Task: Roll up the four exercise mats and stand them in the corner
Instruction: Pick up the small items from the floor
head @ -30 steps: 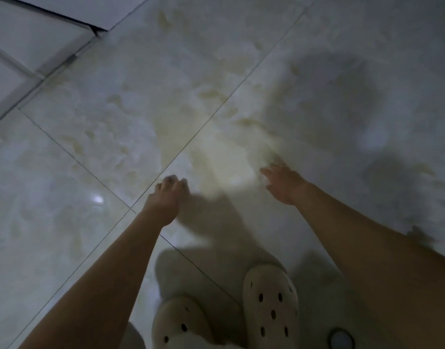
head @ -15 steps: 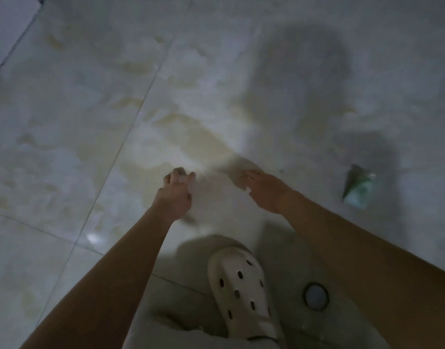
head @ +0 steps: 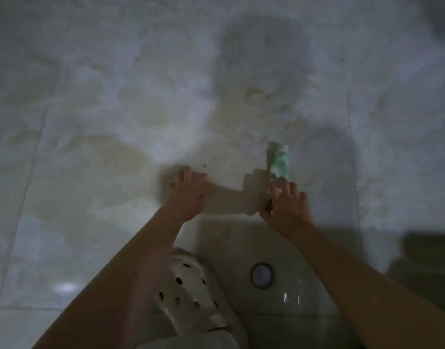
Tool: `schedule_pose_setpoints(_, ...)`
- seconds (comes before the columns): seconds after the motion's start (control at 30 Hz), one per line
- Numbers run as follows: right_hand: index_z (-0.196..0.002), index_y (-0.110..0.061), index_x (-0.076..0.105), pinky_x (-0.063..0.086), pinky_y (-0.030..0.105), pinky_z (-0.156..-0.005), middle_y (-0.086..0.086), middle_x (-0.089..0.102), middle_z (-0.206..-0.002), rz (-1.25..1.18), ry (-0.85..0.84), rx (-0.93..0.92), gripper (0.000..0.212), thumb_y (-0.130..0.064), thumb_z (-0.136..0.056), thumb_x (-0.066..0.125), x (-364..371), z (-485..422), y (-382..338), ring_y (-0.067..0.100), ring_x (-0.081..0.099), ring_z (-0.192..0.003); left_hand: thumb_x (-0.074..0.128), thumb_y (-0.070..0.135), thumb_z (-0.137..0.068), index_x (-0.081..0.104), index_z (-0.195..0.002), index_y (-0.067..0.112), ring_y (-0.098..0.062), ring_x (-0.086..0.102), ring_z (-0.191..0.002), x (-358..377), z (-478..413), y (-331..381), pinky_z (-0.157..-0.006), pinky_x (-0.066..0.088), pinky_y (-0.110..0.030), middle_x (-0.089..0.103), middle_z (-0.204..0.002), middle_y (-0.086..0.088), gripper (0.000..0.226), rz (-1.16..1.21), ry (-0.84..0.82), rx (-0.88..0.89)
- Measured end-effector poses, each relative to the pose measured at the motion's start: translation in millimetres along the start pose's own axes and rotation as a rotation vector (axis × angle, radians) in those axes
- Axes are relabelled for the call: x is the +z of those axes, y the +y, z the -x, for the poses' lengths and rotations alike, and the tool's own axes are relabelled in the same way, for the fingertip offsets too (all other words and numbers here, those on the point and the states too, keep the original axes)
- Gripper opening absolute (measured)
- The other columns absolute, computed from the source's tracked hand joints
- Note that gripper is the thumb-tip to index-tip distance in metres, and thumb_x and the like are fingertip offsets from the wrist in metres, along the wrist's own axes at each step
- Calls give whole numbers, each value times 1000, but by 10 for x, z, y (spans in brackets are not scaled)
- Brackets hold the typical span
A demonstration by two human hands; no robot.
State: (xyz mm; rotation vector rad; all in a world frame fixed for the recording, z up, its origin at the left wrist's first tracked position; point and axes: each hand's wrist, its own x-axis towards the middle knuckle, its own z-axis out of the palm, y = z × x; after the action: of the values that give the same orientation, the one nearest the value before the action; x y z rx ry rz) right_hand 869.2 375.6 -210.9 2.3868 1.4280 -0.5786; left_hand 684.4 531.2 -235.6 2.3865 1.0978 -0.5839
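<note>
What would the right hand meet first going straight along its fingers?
The green-white object on the floor, right ahead of the right hand; its fingertips look at the near end, though contact is unclear.

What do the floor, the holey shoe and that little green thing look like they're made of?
Floor: polished stone-look tile, likely marble or glazed ceramic; veined, grout lines and glare spots. Shoe: pale moulded foam or rubber, matte, with punched holes. Green thing: probably printed plastic or paper packaging; too blurred to tell.
</note>
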Motion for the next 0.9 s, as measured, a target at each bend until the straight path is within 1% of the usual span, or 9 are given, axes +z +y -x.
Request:
schedule_pose_setpoints(0.13, -137, -9, 34, 50, 38, -80, 15, 36, -134, -86, -55, -21, 57, -44, -94, 44, 173, 80, 90, 31, 40, -119, 45, 24, -92, 30, -146, 25, -34, 17, -138, 36, -120, 221, -109, 26, -53, 13, -152, -17, 55, 28, 48, 37)
schedule_pose_setpoints(0.27, -135, -8, 33, 46, 36, -86, 10, 39, -130, -309, -34, 24, 61, -40, -88, 59, 116, -27, 16, 26, 40, -121, 45, 29, -94, 36, -143, 25, -31, 20, -137, 64, -141, 363, -110, 23, -51, 16, -152, -16, 49, 88, 74, 20)
schedule_pose_setpoints(0.4, -136, -10, 34, 41, 36, -93, 8, 40, -133, -525, -19, -26, 70, -31, -81, 71, 5, -132, -178, 24, 39, -125, 40, 31, -99, 48, -136, 20, -29, 33, -131, 39, -106, 565, -112, 18, -50, 40, -142, -10, 39, 316, 99, 11)
schedule_pose_setpoints(0.43, -135, -8, 36, 40, 35, -93, 9, 41, -132, -575, 1, -50, 69, -28, -80, 73, -9, -141, -241, 24, 40, -124, 40, 29, -99, 52, -132, 15, -32, 41, -125, 20, -82, 642, -109, 25, -47, 48, -135, -12, 38, 362, 126, 70)
schedule_pose_setpoints(0.5, -130, -4, 41, 39, 33, -92, 12, 45, -128, -671, 54, -111, 64, -19, -78, 74, -51, -137, -356, 26, 44, -121, 42, 19, -97, 57, -122, 2, -33, 57, -105, 26, -47, 767, -94, 43, -38, 59, -117, -17, 34, 551, 135, 173)
schedule_pose_setpoints(0.6, -126, -5, 45, 40, 27, -87, 10, 46, -124, -775, 110, -147, 61, -9, -73, 74, -146, -106, -461, 24, 48, -115, 50, -5, -89, 49, -121, -1, -19, 54, -94, -75, 30, 828, -73, 45, -20, 58, -107, -13, 32, 875, -26, 106)
schedule_pose_setpoints(0.7, -130, -8, 44, 39, 20, -87, 9, 44, -127, -865, 115, -230, 69, -12, -71, 79, -201, -43, -448, 22, 50, -114, 49, -13, -85, 45, -105, 5, -10, 51, -71, -135, 53, 745, -52, 43, -12, 52, -85, -4, 27, 1013, -48, 60)
schedule_pose_setpoints(0.8, -141, -10, 33, 39, 29, -93, 9, 37, -137, -652, 23, -334, 78, -29, -78, 75, -152, 82, -324, 23, 44, -123, 52, -5, -88, 44, -103, 10, -13, 49, -65, -160, 97, 625, -41, 41, -11, 50, -86, -6, 22, 1000, 19, 4)
schedule_pose_setpoints(0.9, -143, -16, 30, 38, 38, -98, 9, 32, -142, -386, -193, -325, 82, -40, -78, 73, 24, 264, -165, 26, 37, -129, 55, -2, -87, 47, -104, 9, -24, 50, -75, -107, 146, 517, -37, 39, -12, 49, -94, -12, 21, 963, 47, -38)
